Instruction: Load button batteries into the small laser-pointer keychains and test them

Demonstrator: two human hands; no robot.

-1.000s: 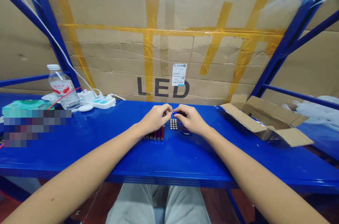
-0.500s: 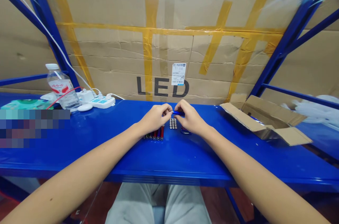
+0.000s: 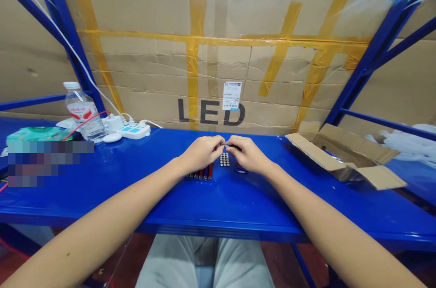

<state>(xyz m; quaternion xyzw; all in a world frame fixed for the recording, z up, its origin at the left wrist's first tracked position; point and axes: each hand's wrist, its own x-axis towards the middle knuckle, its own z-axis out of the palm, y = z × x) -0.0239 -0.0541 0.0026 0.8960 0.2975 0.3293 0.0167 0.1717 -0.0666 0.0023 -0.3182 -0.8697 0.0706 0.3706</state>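
Observation:
Above the blue tabletop (image 3: 163, 201), my left hand (image 3: 204, 151) and my right hand (image 3: 248, 154) meet fingertip to fingertip, both closed in a pinch. Between them a slim blue metal tube (image 3: 225, 145) is almost wholly covered by the fingers. My right hand grips it; what my left fingertips pinch at its end is too small to make out. Just below the hands stand small silver button cells (image 3: 225, 159) in neat rows. Several slim tubes (image 3: 204, 173) in red, blue and dark colours lie side by side, partly under my left hand. Beneath my right hand are dark blue loops (image 3: 241, 169).
On the right sits an open cardboard box (image 3: 344, 156). At the left back are a water bottle (image 3: 83, 113), a white power strip (image 3: 136, 131) with cables and a green packet (image 3: 37, 134). A large taped cardboard sheet (image 3: 153, 74) closes off the back between blue posts.
My hands have drawn closer together, and the blue tube that showed between them is now nearly hidden by my fingers. The view has shifted slightly.

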